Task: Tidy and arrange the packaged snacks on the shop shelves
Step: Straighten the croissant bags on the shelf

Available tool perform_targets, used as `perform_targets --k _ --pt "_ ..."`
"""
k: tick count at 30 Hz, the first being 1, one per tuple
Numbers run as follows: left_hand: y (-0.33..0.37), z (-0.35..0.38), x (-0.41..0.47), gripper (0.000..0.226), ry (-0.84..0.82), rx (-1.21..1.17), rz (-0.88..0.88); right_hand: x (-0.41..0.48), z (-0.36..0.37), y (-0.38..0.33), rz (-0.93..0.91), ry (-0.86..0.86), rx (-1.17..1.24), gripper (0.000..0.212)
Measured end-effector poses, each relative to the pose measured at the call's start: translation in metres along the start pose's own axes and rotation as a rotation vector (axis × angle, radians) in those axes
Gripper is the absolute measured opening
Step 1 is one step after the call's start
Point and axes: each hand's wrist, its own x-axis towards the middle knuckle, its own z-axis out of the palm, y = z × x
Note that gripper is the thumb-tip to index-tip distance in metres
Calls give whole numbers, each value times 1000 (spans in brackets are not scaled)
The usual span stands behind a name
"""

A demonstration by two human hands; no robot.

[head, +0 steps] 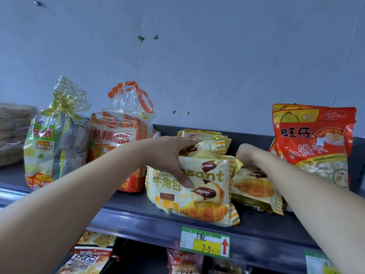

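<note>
- The left hand point(167, 155) clamps the top edge of the front croissant pack point(191, 192), thumb point(184, 179) pressed on its printed face and the other fingers curled out of sight behind it.
- The right hand point(247, 155) reaches behind a second croissant pack point(254, 189); its fingers are hidden, so whether they grip it cannot be told.
- Both packs stand on the top shelf point(138, 206), the front one tilted and close to the shelf's lip above the price tag point(205, 242).
- A risk, by judgement: pulled further forward, the leaning pack could slide off the lip onto the goods below.
- Open shelf lies to the packs' left, before the orange bread bag point(118, 139); the red steamed-bun snack bag point(314, 143) crowds the right side, leaving little room there.
</note>
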Motion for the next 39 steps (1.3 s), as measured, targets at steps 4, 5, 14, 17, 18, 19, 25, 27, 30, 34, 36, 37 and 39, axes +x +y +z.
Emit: perform_targets --k 4,5,14,17,18,19,25,27,30,34,36,37,39 --pt "1 -1 1 110 -10 -24 8 -2 -20 -9 -66 166 -16 25" --pt "2 -2 1 109 -18 -12 11 -2 -25 -14 -102 218 12 21" --pt "24 6 18 126 -90 323 36 -2 -30 -55 -479 226 246 13" --pt "24 14 24 116 12 356 46 3 -27 -56 -515 85 281 20" --pt "23 18 27 113 59 377 46 5 -27 -54 -512 72 311 23" --pt "23 22 31 111 102 401 43 7 -27 -51 -504 61 369 26" --pt "28 29 61 114 165 412 -8 18 -26 -39 -428 43 616 24" --pt "28 24 66 119 124 365 -14 19 -26 -37 -393 43 559 26" --pt "21 8 66 127 -37 288 -65 22 -24 -34 -359 37 485 37" --pt "4 -19 65 130 -243 243 -160 25 -23 -33 -313 16 351 50" --pt "-11 -28 67 142 -335 72 -163 28 -23 -34 -297 13 295 57" --pt "-19 -30 70 149 -365 -88 -135 29 -23 -35 -291 19 290 60" --pt "-28 -32 75 157 -312 -395 -97 31 -22 -37 -276 29 301 64"
